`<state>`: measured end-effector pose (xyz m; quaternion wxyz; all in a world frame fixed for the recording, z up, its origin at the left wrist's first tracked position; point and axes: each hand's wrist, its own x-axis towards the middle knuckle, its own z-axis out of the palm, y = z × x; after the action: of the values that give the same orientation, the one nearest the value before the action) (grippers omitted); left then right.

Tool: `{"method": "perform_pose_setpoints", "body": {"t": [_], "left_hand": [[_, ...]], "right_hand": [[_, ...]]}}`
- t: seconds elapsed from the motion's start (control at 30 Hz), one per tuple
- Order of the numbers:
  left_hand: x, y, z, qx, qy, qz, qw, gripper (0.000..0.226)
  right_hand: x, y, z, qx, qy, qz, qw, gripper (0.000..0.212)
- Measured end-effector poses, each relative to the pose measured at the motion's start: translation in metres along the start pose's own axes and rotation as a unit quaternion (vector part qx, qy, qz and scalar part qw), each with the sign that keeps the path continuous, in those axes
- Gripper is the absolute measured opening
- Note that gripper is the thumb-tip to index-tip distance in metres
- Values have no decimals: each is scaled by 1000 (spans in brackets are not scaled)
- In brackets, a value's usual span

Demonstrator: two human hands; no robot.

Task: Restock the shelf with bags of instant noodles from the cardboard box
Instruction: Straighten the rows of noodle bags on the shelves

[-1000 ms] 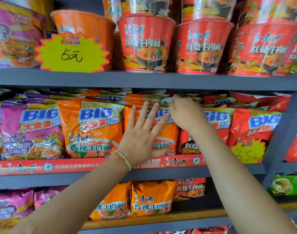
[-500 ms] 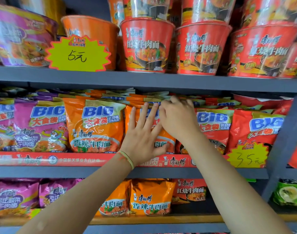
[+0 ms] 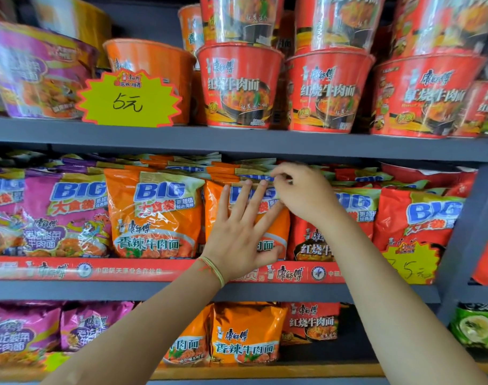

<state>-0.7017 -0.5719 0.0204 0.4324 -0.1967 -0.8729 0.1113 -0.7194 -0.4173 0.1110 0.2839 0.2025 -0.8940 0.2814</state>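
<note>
One orange bag (image 3: 247,218) stands upright at the front of the middle shelf (image 3: 181,290), in the gap between a second orange bag (image 3: 154,215) and a red bag (image 3: 315,240). The left hand (image 3: 238,240) lies flat on its face, fingers straight and spread, as it did a second ago. What has changed is the right hand (image 3: 304,193): a second ago it reached into the stack behind, above the bag; now it has drawn forward and its curled fingers pinch the bag's top edge, apparently squaring it up. That suggests this bag is placed and only being tidied, so I judge the next step to be fetching another. The box is not in view. Cups (image 3: 240,84) and a price tag (image 3: 129,98) sit on the shelf above; more bags lie on the one below.
</note>
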Motion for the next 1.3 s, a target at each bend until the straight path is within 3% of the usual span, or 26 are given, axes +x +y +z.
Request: {"method": "perform_pose_setpoints", "body": {"t": [0.1,0.2,0.3,0.4,0.5,0.6,0.83,1.13,1.3], "left_hand": [[2,2,2,-3,3,7,1000,79],[4,3,0,-11,1,10,1000,74],[1,0,-1,-43,24,3,999,63],[-11,-6,-3,-61,52,-65,995,61],[-23,-10,-2,-34,36,-102,994,68],[-26,-9,1,-46,12,-99,994,74],[-29,-10,8,-78,17,-91,993,74],[-28,-7,11,-43,54,-74,995,73],[-23,0,5,-50,42,-96,993,72]], "right_hand": [[3,8,-5,-109,79,-13,991,25],[10,-1,1,-143,-2,-15,990,29],[23,-20,11,-104,-72,-40,991,30],[41,-39,19,-22,-134,-24,991,25],[58,-49,29,-20,-183,-5,983,18],[63,-51,38,-26,-175,-20,984,2],[60,-53,56,46,-117,-27,992,7],[59,-56,50,106,-124,20,986,3],[63,-55,40,32,-145,23,989,9]]}}
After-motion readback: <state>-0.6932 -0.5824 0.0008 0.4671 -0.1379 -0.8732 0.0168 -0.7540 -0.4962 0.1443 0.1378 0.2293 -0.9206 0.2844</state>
